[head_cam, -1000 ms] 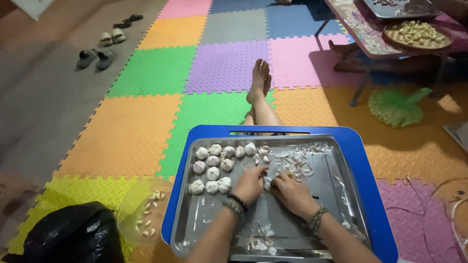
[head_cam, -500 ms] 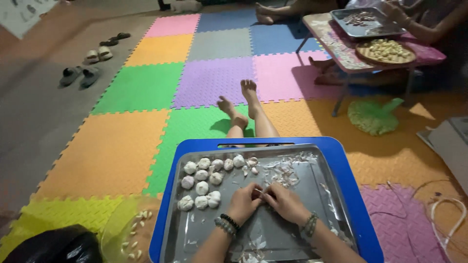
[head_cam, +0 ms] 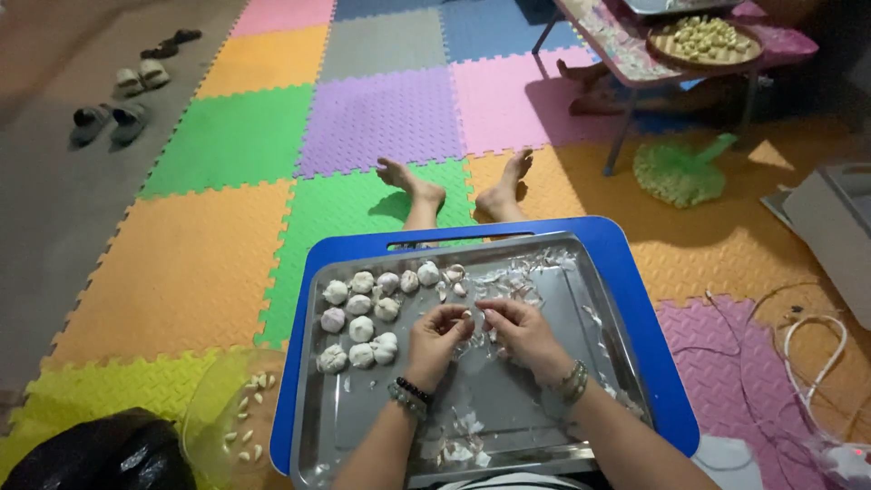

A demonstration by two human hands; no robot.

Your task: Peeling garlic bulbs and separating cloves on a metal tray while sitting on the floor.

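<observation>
Light is dim and warm overall, brightest just past the hands, where the steel tray throws back a soft grey sheen rather than hard glare. Beyond the grip the foam floor mats keep saturated colour. Far right of the hands, a patch of brighter light falls on the orange floor beside the low table, which casts a dark shadow beneath itself. Corners darken noticeably (the near left, around the black bag, is almost lost). Wide-lens bending bows the edges; the hands show slight softness.
</observation>
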